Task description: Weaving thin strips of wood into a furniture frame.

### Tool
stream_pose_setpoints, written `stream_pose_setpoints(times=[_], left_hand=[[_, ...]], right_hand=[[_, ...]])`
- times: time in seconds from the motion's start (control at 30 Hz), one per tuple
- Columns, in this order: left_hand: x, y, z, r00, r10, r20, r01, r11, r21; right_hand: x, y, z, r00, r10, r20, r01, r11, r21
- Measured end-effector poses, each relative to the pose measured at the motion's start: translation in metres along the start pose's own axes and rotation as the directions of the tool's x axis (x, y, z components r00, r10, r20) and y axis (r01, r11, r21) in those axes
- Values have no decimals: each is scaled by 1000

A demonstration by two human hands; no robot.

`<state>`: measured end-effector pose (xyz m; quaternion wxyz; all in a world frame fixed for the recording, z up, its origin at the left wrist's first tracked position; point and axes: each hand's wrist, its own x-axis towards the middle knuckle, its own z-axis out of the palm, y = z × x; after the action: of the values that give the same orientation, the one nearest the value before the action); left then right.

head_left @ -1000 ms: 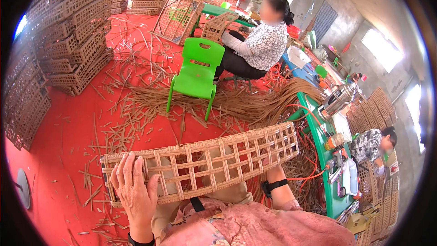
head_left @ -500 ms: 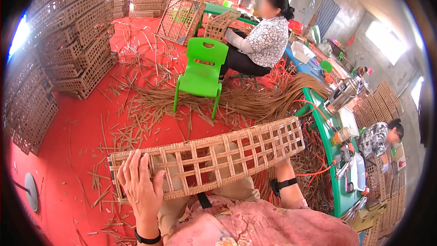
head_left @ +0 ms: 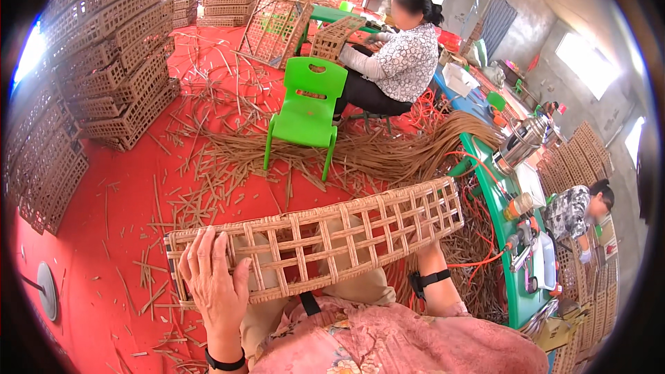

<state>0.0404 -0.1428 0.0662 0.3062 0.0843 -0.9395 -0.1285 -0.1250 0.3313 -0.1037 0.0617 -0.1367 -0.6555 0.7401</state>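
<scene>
A long brown woven basket (head_left: 332,242) lies across my lap, its open lattice side facing up toward me and its right end tilted higher. My left hand (head_left: 215,277) holds the left end, fingers laid over the lattice up to the rim and thumb apart. My right forearm (head_left: 438,280), with a black wrist strap, runs up to the basket's right part. My right hand is mostly hidden there behind the weave, so its fingers do not show.
Cut strips litter the red floor (head_left: 118,194). Ahead stands a green chair (head_left: 308,100); beyond it a seated person (head_left: 395,55) handles a basket. Stacked baskets (head_left: 131,90) rise at left. At right, a green table (head_left: 495,201) bears tools; another person (head_left: 578,215) sits behind it.
My hands and the basket stay in the same place. The seated person ahead has shifted slightly, and a hand of theirs now shows above the basket there.
</scene>
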Motion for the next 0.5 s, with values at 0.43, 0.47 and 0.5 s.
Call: stream_pose_setpoints(times=[0.43, 0.47, 0.5], left_hand=[[0, -1, 1, 1000, 0, -4, 0, 1000, 12], [0, -1, 1, 1000, 0, -4, 0, 1000, 12], [0, -2, 1, 1000, 3, -5, -3, 1000, 15]], right_hand=[[4, 2, 4, 1000, -4, 8, 4, 1000, 13], [4, 3, 3, 1000, -3, 5, 3, 1000, 17], [3, 3, 3, 1000, 0, 4, 0, 1000, 15]])
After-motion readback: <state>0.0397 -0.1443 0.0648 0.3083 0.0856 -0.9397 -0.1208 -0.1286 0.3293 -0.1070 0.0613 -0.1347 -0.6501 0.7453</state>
